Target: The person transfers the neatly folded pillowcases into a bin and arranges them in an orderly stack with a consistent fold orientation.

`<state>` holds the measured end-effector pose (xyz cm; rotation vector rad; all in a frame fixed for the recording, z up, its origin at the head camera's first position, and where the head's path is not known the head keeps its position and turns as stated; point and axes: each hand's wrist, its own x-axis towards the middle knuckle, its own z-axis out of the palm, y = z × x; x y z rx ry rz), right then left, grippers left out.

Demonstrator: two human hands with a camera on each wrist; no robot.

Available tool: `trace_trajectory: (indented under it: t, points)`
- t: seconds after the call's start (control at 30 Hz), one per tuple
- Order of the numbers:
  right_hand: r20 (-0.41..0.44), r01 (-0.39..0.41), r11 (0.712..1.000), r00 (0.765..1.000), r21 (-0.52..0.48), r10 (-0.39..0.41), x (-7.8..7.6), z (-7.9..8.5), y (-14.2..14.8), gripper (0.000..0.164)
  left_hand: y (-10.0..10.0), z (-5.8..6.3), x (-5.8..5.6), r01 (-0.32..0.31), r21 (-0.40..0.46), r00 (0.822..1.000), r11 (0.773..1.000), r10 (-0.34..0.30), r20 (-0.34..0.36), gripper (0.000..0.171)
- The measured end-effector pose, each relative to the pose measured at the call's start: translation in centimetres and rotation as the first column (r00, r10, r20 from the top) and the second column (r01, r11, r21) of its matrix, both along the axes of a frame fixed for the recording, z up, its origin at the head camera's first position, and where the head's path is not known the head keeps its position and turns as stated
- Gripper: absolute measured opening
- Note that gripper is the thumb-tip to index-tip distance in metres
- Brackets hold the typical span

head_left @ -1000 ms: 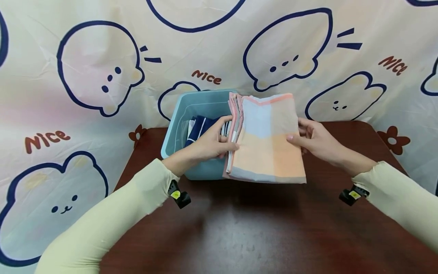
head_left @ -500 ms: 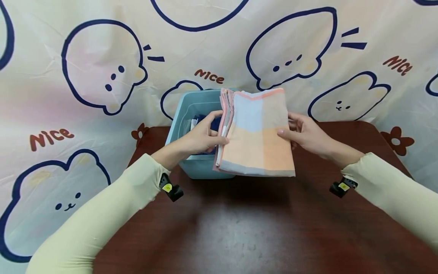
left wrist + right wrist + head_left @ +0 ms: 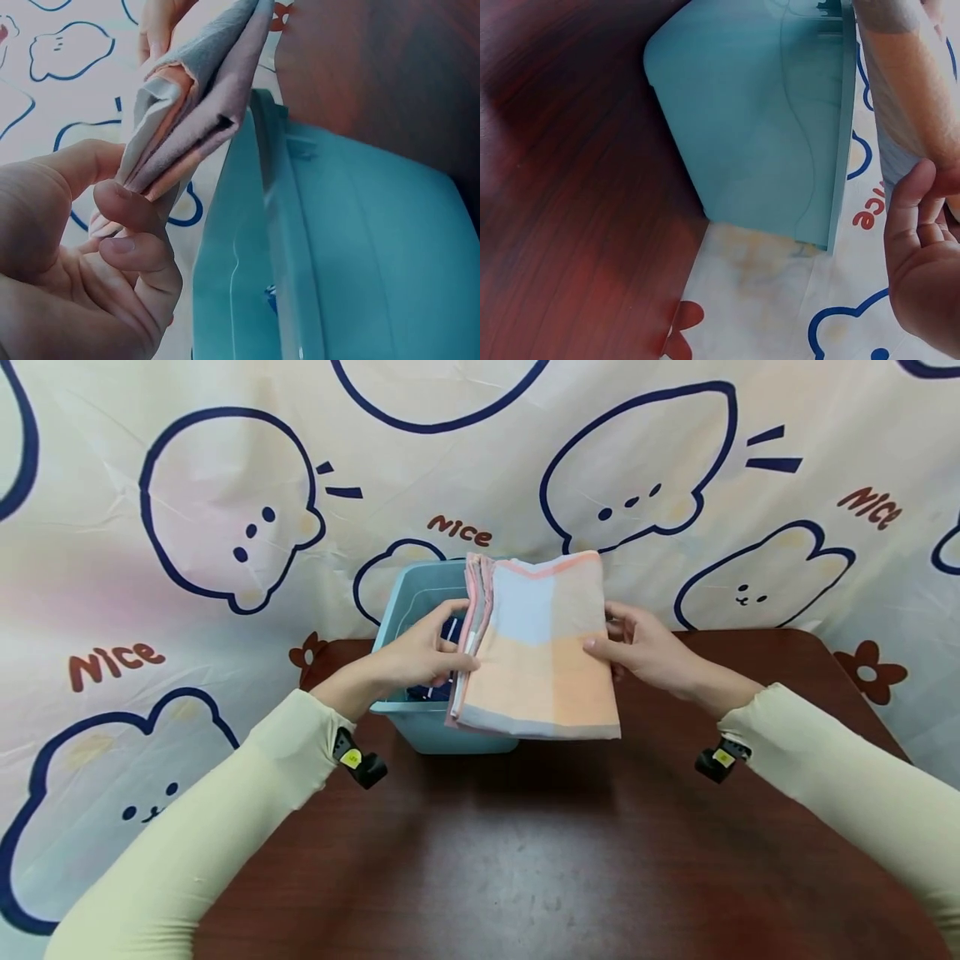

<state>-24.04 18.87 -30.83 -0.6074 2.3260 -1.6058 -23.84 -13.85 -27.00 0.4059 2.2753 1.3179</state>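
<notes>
Both hands hold up a folded checked cloth (image 3: 540,652) in peach, orange, pale blue and beige, its folded layers stacked at the left side. The left hand (image 3: 416,652) pinches that layered edge between thumb and fingers; the left wrist view shows the folds of the cloth (image 3: 202,105) close up. On the opposite edge, the right hand (image 3: 648,652) grips with its thumb on the front face and its fingers behind. Behind and below the cloth stands a blue plastic bin (image 3: 457,731), its right part hidden by the cloth. Navy fabric with white stripes (image 3: 429,692) lies inside it.
The bin stands on a dark reddish-brown table (image 3: 510,852), near its back edge. A pale curtain (image 3: 465,460) printed with navy cartoon outlines hangs right behind. Each wrist wears a small black camera, one being the left camera (image 3: 362,760).
The hands have carried the folded cloth left and slightly up, so it covers more of the bin. Both grips on the cloth stay the same.
</notes>
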Motion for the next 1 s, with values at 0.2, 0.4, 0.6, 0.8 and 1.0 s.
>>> trace_trajectory:
  t: [0.2, 0.4, 0.6, 0.8, 1.0]
  points:
    - [0.018, -0.003, 0.999, 1.000, -0.035, 0.004, -0.5, 0.0, -1.1, 0.051, -0.8, 0.3, -0.3, 0.001, -0.014, 1.000, 1.000, -0.001, 0.002, 0.082]
    - [0.035, 0.013, 0.999, 0.999, -0.042, -0.011, -1.0, 0.2, -2.2, 0.051, -1.8, 0.4, -1.0, 0.004, -0.036, 1.000, 0.999, -0.005, -0.009, 0.079]
    - [0.023, 0.000, 0.998, 1.000, -0.058, 0.001, -1.7, 0.4, -3.7, 0.047, -3.0, 0.8, -1.7, -0.003, -0.067, 1.000, 0.998, 0.003, 0.007, 0.080]
    - [0.018, -0.002, 0.998, 1.000, -0.065, 0.004, -2.5, 0.7, -4.8, 0.049, -4.1, 1.3, -2.2, -0.006, -0.106, 1.000, 0.994, 0.005, -0.010, 0.082]
    - [0.029, 0.000, 0.999, 1.000, -0.052, 0.001, -3.1, 0.7, -5.6, 0.049, -4.6, 1.5, -2.5, -0.005, -0.092, 1.000, 0.996, 0.005, -0.003, 0.079]
